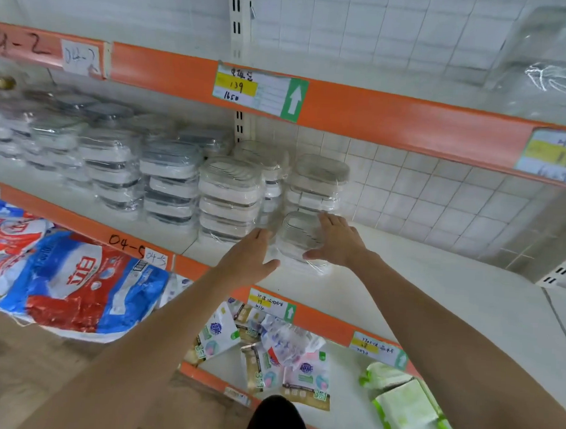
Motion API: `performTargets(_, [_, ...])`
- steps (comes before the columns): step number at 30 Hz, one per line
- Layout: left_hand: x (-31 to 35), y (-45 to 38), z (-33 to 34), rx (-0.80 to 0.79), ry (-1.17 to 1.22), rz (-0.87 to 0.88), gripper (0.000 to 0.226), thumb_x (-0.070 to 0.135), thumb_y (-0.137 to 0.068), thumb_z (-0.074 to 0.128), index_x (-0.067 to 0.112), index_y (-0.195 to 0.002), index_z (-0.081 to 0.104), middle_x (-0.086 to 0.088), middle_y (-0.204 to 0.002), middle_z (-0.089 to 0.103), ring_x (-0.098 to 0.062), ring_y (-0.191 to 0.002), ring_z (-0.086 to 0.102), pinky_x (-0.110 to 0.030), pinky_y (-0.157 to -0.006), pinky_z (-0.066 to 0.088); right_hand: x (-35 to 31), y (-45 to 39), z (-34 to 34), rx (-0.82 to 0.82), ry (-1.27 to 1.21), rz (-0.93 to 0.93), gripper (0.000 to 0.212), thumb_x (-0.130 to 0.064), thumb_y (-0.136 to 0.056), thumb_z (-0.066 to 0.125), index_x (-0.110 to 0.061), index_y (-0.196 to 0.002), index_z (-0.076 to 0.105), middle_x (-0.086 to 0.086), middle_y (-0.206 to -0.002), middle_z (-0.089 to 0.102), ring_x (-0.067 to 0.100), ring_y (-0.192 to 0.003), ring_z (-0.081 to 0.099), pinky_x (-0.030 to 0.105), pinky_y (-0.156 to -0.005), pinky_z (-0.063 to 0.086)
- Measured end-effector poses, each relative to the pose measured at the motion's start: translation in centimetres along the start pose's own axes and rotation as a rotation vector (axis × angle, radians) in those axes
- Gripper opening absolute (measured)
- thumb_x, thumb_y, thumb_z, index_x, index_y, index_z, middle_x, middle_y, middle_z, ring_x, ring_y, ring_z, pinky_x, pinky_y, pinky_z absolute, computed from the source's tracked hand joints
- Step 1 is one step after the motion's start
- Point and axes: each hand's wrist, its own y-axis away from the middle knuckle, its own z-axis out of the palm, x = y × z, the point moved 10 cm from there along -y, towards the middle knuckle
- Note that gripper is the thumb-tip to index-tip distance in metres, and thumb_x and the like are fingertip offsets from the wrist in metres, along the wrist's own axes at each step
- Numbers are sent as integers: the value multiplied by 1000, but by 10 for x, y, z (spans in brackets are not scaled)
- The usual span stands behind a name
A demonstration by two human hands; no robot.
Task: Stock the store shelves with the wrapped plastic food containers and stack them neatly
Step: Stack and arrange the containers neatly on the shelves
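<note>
Shelving: white store shelf (402, 284) with orange price rails, tiled wall behind, rows of wrapped container stacks (169, 180) filling its left part.
New pack: wrapped plastic food containers (298, 237) sit on the shelf just right of the last full stack, in front of a taller pile, extending the row.
Left hand (252, 260): fingers straight and together, flat against the pack's left side, likely squaring it.
Right hand (339, 241): fingers spread over the top, thumb at the front, steadying it.
</note>
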Motion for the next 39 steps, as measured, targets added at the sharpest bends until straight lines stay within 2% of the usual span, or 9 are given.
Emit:
performTargets(2, [2, -4, 6, -25, -18, -1, 53, 30, -95, 54, 4, -135, 32, -12, -136, 38, -26, -118, 47, -29, -90, 39, 2, -2, 3, 0, -10, 6, 100, -43, -76, 73, -11, -149, 12, 5, -153, 20, 25, -139, 21, 39, -109, 27])
performTargets(5, [10, -14, 9, -62, -36, 16, 56, 30, -94, 55, 3, -137, 30, -13, -140, 35, -28, -123, 44, -33, -96, 39, 13, 7, -1, 10, -80, 26, 100, -40, -72, 76, -8, -147, 18, 8, -140, 27, 26, -129, 30, 36, -104, 36])
performTargets(9, [31, -31, 17, -106, -113, 71, 75, 34, -93, 56, 3, -148, 16, -14, -153, 20, -28, -140, 23, -36, -111, 27, 49, 42, -5, 10, -175, 87, 87, -38, -68, 78, -6, -136, 35, 6, -127, 27, 23, -118, 35, 32, -98, 40])
performTargets(13, [48, -53, 43, -184, -188, 115, 86, 41, -87, 63, 0, -147, 16, -15, -156, 13, -27, -144, 14, -35, -115, 18, 91, 82, -1, 50, -279, 171, 85, -31, -64, 82, -9, -134, 37, -3, -114, 24, 18, -113, 38, 26, -93, 40])
performTargets(16, [48, -69, 61, -268, -301, 137, 103, 49, -87, 60, -1, -149, -6, -15, -158, -10, -28, -146, -7, -36, -119, 2, 115, 98, 11, 50, -286, 219, 86, -30, -64, 82, -8, -134, 37, 0, -119, 29, 18, -119, 35, 25, -98, 36])
performTargets(19, [43, -78, 71, -315, -378, 135, 98, 45, -93, 52, -1, -146, -16, -17, -156, -20, -29, -144, -17, -40, -117, -6, 127, 106, 25, 9, -265, 262, 87, -32, -69, 80, -7, -138, 34, 5, -133, 36, 21, -126, 30, 28, -101, 32])
performTargets(24, [50, -68, 65, -272, -440, 182, 98, 45, -89, 59, -6, -147, -2, -22, -152, 5, -39, -142, 5, -40, -117, 3, 121, 115, 32, 0, -262, 278, 88, -35, -74, 77, -8, -142, 28, 4, -139, 35, 20, -128, 26, 29, -105, 29])
performTargets(29, [53, -34, 42, -148, -394, 253, 100, 53, -82, 63, -4, -147, 12, -18, -145, 23, -32, -135, 22, -36, -116, 17, 97, 131, 22, 76, -225, 270, 84, -37, -73, 76, -5, -138, 33, 5, -136, 39, 23, -127, 28, 30, -104, 30])
performTargets(39, [32, 89, -37, -119, -343, 189, 98, 56, -76, 68, 2, -146, 24, -13, -144, 29, -27, -133, 26, -32, -112, 19, 0, 194, -10, -16, -182, 114, 87, -37, -74, 75, -5, -141, 30, 8, -140, 38, 26, -127, 30, 33, -105, 30])
